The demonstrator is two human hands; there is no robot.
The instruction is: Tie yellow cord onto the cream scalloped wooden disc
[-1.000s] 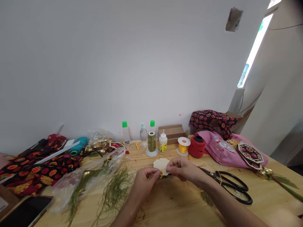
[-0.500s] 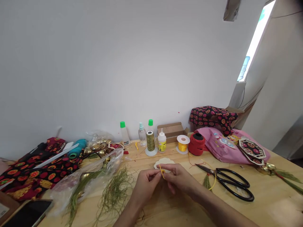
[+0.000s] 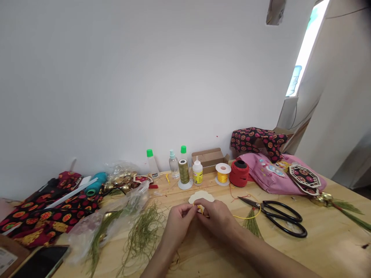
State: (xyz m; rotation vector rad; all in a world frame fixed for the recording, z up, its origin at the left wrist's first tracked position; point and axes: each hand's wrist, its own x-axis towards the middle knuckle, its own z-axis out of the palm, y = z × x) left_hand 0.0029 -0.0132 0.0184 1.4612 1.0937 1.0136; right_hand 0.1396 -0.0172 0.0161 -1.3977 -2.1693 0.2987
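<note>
My left hand [image 3: 179, 223] and my right hand [image 3: 216, 217] meet at the middle of the wooden table [image 3: 319, 247], fingertips pinched together on a yellow cord [image 3: 199, 209]. The cord trails right from my right hand in a loop toward a small green tassel [image 3: 251, 224]. Just behind my fingers lies a pale scalloped wooden piece [image 3: 200, 197], partly hidden by them.
Black scissors [image 3: 278, 218] lie to the right. Behind stand a yellow cord spool [image 3: 223, 174], red spool [image 3: 239, 173], olive thread cone [image 3: 183, 173], glue bottle [image 3: 197, 173] and a cardboard box [image 3: 209, 159]. Green fibres [image 3: 142, 231], patterned fabric [image 3: 43, 212] and a phone [image 3: 40, 262] lie left; a pink bag [image 3: 272, 177] sits right.
My hands have drawn closer together and nearer to me over the scalloped piece. The yellow cord now trails in a loop toward the tassel. The view has tilted slightly.
</note>
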